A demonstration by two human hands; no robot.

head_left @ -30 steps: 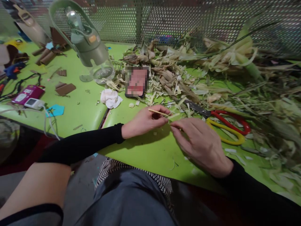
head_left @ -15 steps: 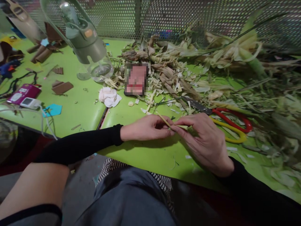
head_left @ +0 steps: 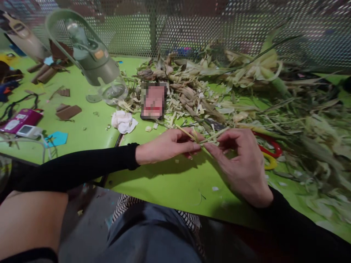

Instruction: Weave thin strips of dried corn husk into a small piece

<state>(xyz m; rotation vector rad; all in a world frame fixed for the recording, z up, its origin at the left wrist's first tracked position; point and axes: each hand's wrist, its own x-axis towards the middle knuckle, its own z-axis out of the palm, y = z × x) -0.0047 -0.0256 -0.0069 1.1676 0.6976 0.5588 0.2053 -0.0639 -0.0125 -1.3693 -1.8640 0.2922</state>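
My left hand [head_left: 170,146] pinches a thin wooden stick [head_left: 184,132] that pokes up to the left from between its fingers. My right hand [head_left: 240,160] meets it fingertip to fingertip and pinches a narrow pale green husk strip [head_left: 216,135] that runs up to the right from the stick. Both hands hover just above the green table [head_left: 170,182], fingers closed. Red and yellow scissors [head_left: 270,155] lie right behind my right hand, partly hidden by it.
A large heap of corn husks and leaves [head_left: 246,84] covers the table's back and right. A clear bottle with a green lid [head_left: 90,62], a crumpled white tissue [head_left: 123,121], a phone [head_left: 153,100], cardboard bits [head_left: 67,111] and a pink device [head_left: 20,119] lie left. A perforated metal screen [head_left: 192,25] stands behind.
My hands closed together from slightly apart. The right hand now grips a husk strip against the stick, and both hands have lifted slightly toward the husk heap.
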